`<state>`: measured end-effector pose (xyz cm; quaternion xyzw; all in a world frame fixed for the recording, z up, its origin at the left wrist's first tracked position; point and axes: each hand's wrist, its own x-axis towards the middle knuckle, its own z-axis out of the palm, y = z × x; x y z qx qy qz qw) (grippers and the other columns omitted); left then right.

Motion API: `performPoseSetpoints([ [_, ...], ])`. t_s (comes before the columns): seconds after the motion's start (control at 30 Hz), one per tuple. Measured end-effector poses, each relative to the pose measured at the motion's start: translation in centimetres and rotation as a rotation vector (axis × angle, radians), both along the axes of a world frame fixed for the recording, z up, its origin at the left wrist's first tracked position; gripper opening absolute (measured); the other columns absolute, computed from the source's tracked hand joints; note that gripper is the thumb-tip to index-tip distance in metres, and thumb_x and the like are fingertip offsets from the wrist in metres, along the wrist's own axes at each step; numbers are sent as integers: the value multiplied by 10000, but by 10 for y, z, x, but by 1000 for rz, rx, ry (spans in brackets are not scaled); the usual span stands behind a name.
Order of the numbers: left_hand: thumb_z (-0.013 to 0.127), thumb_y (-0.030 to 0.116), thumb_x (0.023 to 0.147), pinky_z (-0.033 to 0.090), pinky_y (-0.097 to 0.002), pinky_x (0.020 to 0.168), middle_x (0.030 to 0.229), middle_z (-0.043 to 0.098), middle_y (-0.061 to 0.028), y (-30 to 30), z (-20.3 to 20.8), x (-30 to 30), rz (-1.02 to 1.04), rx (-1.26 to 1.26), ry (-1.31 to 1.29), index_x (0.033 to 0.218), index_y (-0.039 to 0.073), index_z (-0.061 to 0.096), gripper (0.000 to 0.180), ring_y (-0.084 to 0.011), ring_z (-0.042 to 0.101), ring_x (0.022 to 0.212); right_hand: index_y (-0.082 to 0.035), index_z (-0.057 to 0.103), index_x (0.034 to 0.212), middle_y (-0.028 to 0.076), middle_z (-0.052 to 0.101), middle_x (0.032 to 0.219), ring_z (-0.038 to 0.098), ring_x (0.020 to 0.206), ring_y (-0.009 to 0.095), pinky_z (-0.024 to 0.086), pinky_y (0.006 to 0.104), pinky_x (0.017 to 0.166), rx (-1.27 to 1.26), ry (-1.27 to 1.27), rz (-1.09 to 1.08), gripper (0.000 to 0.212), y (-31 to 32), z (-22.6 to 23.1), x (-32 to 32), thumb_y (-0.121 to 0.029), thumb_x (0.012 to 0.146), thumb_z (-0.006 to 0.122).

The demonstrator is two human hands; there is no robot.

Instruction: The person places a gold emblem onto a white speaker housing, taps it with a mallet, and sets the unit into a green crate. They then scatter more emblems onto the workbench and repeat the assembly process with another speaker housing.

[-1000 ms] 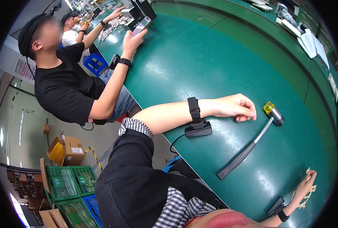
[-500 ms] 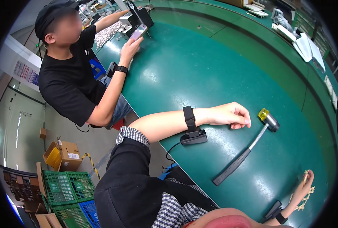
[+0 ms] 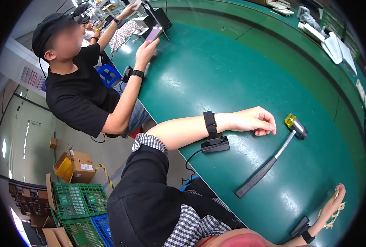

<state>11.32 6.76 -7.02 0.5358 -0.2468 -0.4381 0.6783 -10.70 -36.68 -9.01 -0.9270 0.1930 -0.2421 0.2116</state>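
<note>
My left hand (image 3: 256,120) rests on the green table with its fingers curled in, and nothing shows in it. Just right of its fingertips lies a mallet (image 3: 278,153), with a metal head, a yellow face, a dark face and a black ribbed grip pointing toward me. Far to the right, near the picture's rim, my right hand (image 3: 330,206) is closed on a pale yellow openwork piece (image 3: 335,217). Parts of that piece stick out beside the fingers, and the rest is hidden behind the hand. Both wrists wear black straps with small boxes.
A co-worker (image 3: 78,88) in black sits at the left, holding a phone (image 3: 153,33) over the green table (image 3: 207,61). Small pale parts (image 3: 123,35) are heaped beyond. On the floor stand green crates (image 3: 69,199) and a cardboard box (image 3: 78,166). White items (image 3: 339,51) lie at the far right.
The whole view has shifted slightly. The co-worker's far hand now shows, raised near the device. My left fingers are curled a little tighter; the mallet lies as before. My right hand keeps its grip.
</note>
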Motion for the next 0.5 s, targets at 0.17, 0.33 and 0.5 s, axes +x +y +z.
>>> performPoseSetpoints([
  [0.17, 536, 135, 903, 386, -194, 515, 688, 548, -3, -1, -1, 0, -4, -9, -7, 875, 10, 610, 148, -50, 474, 566, 11, 479, 1112, 107, 496, 1140, 470, 1063, 224, 342, 323, 955, -103, -98, 41, 249, -8, -2, 1, -169, 977, 373],
  [0.33, 543, 116, 882, 402, -187, 529, 715, 569, -13, 3, -1, -2, 12, -24, -10, 858, -1, 617, 140, -52, 491, 584, 15, 468, 1165, 118, 489, 1210, 459, 1110, 232, 327, 330, 986, -114, -85, 25, 289, -3, 4, 2, -184, 981, 366],
  [0.5, 536, 127, 901, 391, -195, 520, 707, 556, -7, 0, -2, 0, -10, -9, -20, 878, 10, 613, 142, -51, 479, 568, 13, 468, 1178, 119, 479, 1245, 457, 1123, 229, 317, 328, 1002, 15, -67, -1, 312, 9, 8, 5, -207, 987, 355],
])
